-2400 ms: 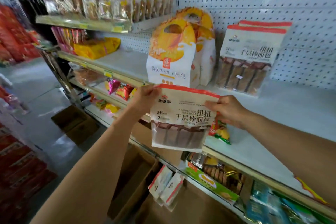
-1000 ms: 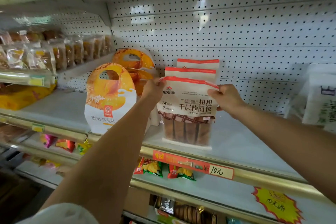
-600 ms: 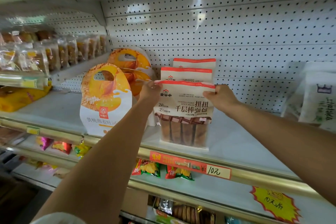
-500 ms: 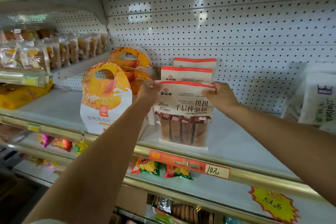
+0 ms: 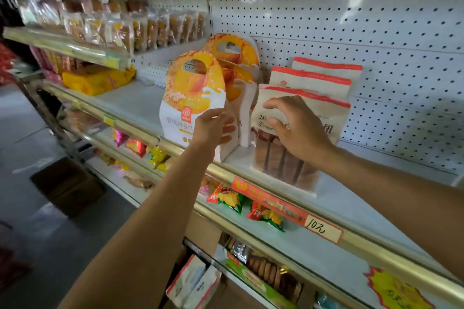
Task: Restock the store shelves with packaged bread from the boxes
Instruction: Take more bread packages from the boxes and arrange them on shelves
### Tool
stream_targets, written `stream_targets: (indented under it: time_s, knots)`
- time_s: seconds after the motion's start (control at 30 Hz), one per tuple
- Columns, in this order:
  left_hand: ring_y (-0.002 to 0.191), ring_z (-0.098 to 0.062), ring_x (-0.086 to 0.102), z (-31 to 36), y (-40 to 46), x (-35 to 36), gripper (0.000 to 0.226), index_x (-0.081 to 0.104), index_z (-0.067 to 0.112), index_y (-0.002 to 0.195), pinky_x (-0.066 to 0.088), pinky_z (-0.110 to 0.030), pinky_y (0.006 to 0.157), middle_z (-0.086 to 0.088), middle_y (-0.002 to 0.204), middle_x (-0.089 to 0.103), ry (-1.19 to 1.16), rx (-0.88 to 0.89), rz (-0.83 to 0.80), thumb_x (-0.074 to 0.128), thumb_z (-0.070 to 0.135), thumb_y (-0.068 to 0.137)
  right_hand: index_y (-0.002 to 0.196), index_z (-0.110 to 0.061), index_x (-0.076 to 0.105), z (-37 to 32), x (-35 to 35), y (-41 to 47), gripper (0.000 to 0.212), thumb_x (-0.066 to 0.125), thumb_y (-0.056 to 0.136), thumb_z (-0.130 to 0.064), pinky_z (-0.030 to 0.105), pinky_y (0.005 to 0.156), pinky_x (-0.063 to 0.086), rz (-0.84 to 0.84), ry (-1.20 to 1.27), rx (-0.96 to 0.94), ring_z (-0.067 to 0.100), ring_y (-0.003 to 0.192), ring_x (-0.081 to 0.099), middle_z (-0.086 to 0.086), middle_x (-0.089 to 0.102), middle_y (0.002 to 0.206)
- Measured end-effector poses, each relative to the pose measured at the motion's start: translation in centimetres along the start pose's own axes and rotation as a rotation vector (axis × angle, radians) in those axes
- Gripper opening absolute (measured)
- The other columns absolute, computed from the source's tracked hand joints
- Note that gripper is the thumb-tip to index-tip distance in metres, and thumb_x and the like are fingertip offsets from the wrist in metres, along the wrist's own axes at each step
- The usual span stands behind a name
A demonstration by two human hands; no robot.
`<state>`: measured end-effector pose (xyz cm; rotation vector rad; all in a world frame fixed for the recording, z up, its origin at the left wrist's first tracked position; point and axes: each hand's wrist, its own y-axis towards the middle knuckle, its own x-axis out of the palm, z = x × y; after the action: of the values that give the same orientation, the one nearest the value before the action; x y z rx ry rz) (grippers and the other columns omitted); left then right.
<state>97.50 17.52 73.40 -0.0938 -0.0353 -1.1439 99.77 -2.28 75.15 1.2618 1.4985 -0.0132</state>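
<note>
Red-topped bread bag upright at frame centre on shelf, our right hand spread flat against it, our left hand gripping the orange bag beside.

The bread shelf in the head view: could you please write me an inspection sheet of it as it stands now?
Surface: white metal shelf with a gold front rail, bare at its left and right parts.
Job's things: three red-topped white bags of brown stick bread, front bag upright near the edge; orange-and-white handled bread bags beside them.
Clutter: red price strip on the rail.
Grippers: left hand grips the front orange bag's edge; right hand rests spread on the front stick-bread bag.
Cables: nothing seen.
Surroundings: white pegboard back; brown cardboard box on the floor; snack packets on lower shelves.
</note>
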Motion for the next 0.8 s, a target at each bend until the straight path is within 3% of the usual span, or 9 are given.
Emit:
stream_targets:
  time_s: [0.2,0.33,0.43,0.53,0.7,0.8]
  knots:
    - [0.071,-0.018,0.065,-5.3,-2.9,-4.2,0.009,0.061,0.013,0.106,0.050,-0.030,0.067,-0.003,0.086,0.069,-0.016,-0.113,0.121,0.055,0.017,0.101,0.110,-0.020,0.064,-0.4,5.3,-1.1,0.017,0.056,0.096,-0.021,0.043,0.078,0.053,-0.257,0.167,-0.093,0.016,0.091,0.063,-0.009,0.065,0.103]
    - [0.072,-0.019,0.065,-10.9,-5.1,-7.9,0.011,0.063,0.016,0.099,0.052,-0.031,0.069,-0.007,0.092,0.069,0.000,-0.245,0.240,0.054,0.020,0.102,0.104,-0.030,0.064,-0.6,10.7,-3.3,0.013,0.056,0.095,-0.028,0.040,0.076,0.054,-0.424,0.274,-0.050,0.014,0.087,0.064,-0.015,0.063,0.094]
    - [0.072,-0.017,0.066,-15.9,-7.0,-10.3,0.014,0.065,0.015,0.104,0.055,-0.032,0.070,-0.008,0.094,0.071,0.019,-0.366,0.370,0.052,0.019,0.102,0.104,-0.026,0.068,-0.2,15.4,-5.9,0.013,0.060,0.094,-0.026,0.033,0.073,0.051,-0.568,0.287,-0.020,0.013,0.081,0.062,-0.013,0.065,0.091]
    - [0.072,-0.018,0.067,-21.1,-8.6,-12.5,0.017,0.064,0.010,0.111,0.056,-0.029,0.064,-0.010,0.092,0.071,-0.020,-0.478,0.454,0.050,0.016,0.103,0.102,-0.030,0.065,0.2,20.2,-8.9,0.010,0.058,0.095,-0.028,0.034,0.073,0.052,-0.742,0.296,0.011,0.013,0.079,0.062,-0.012,0.066,0.092]
    - [0.065,-0.019,0.063,-29.5,-9.4,-16.3,0.019,0.063,0.009,0.115,0.053,-0.031,0.061,-0.009,0.090,0.071,-0.067,-0.640,0.485,0.048,0.015,0.104,0.103,-0.027,0.063,0.8,27.3,-14.1,0.011,0.056,0.096,-0.026,0.037,0.076,0.053,-0.986,0.250,0.115,0.014,0.085,0.061,-0.009,0.067,0.098]
    - [0.066,-0.021,0.060,-33.8,-8.5,-18.2,0.020,0.061,0.007,0.116,0.048,-0.029,0.062,-0.012,0.091,0.068,-0.050,-0.706,0.482,0.047,0.015,0.104,0.099,-0.024,0.066,1.6,32.1,-16.6,0.011,0.057,0.094,-0.020,0.028,0.072,0.048,-1.039,0.277,0.196,0.005,0.078,0.059,-0.014,0.064,0.090]
